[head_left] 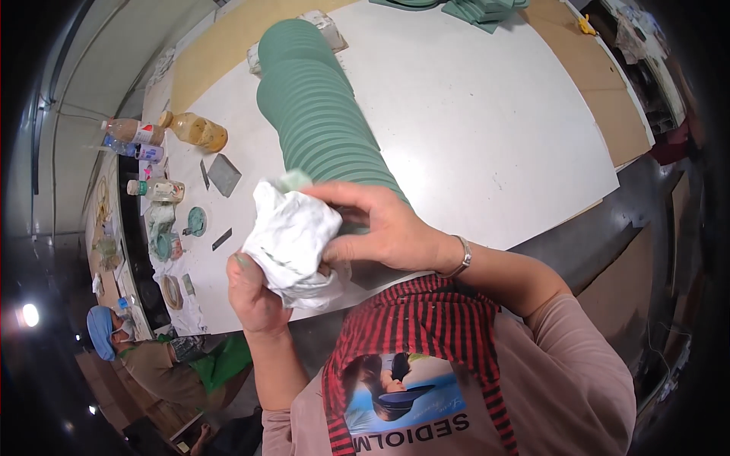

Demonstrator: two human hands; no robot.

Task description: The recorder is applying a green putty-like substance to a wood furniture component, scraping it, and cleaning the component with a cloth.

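Observation:
A crumpled white cloth (293, 235) is bunched between my two hands, above the near edge of the table. My left hand (258, 292) grips its lower left side, thumb upward. From the right, my right hand (388, 228) closes its fingers and thumb on the cloth's right side. A pale green edge (295, 181) shows at the top of the cloth; what it belongs to is hidden. Just beyond my hands runs a long row of overlapping green rounded sheets (323, 114), leaning on one another toward the far side.
The white table (487, 129) carries bottles, among them one with yellow liquid (199, 131), a grey flat block (224, 175), a small dark blade (221, 239) and a green paste dish (196, 221). More green pieces (483, 11) lie far off. A person in a blue cap (101, 332) is at left.

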